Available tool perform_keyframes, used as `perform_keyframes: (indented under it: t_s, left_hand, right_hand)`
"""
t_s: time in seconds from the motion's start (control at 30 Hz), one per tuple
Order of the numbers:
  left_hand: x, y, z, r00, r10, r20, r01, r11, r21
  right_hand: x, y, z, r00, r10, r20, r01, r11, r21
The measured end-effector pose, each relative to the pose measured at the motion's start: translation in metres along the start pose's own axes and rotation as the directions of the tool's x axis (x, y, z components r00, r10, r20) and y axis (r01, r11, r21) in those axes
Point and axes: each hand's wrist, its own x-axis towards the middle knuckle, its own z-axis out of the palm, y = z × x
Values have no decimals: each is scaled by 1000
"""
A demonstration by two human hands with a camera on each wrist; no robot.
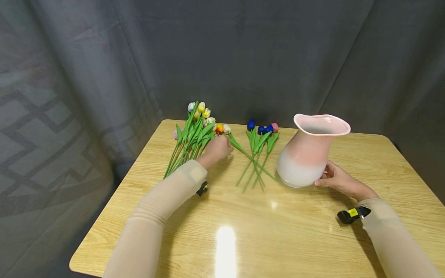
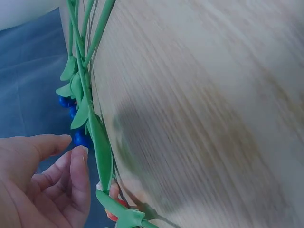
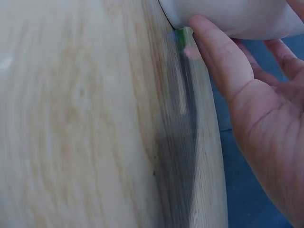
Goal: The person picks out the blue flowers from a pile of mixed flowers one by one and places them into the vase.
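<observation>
one vase [image 1: 303, 159] in right fingers [image 3: 225, 54], three blue tulips [image 1: 261, 130] near narrowly parted left fingers [image 2: 80, 173]

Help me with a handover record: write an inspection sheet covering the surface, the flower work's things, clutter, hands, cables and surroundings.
Surface: wood-grained table with bright glare.
Job's things: pink-and-white vase on the right; large tulip bunch on the left; blue-and-pink tulip group between them, one pale tulip lying across its stems.
Clutter: nothing seen.
Left hand: beside the large tulip bunch, fingers loosely bent, nothing seen in them.
Right hand: holds the vase low on its side.
Cables: nothing seen.
Surroundings: dark grey curtains.
</observation>
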Motion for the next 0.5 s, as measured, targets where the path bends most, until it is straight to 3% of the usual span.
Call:
perform_keyframes:
  t_s: [0.2,0.37,0.43,0.5]
  left_hand:
    - [4,-1,-1,1000,-13,7,14,979,-202]
    - [11,5,5,1000,-12,18,18,919,-394]
    - [15,10,12,998,-35,42,50,902,-428]
    - [18,16,18,995,-83,61,101,911,-400]
  right_hand:
    - [0,-3,2,1000,-14,10,13,1000,24]
    - [-1,-2,2,1000,-3,5,3,1000,24]
    - [-1,-2,1,1000,7,3,-7,1000,15]
    - [-1,-1,1,1000,16,-3,-16,1000,6]
